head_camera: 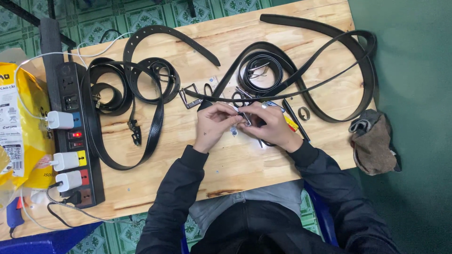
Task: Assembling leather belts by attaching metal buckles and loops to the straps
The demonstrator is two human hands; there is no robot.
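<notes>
Head view: left hand and right hand are pinching a small metal buckle piece mid-frame above the table; loose grip risks it dropping among the belts.

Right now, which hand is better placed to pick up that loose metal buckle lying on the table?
The left hand, probably: the square metal buckle lies just up-left of it, while the right hand sits farther off.

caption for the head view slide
Both hands, left and right, work a small metal buckle among black leather belts.
</notes>
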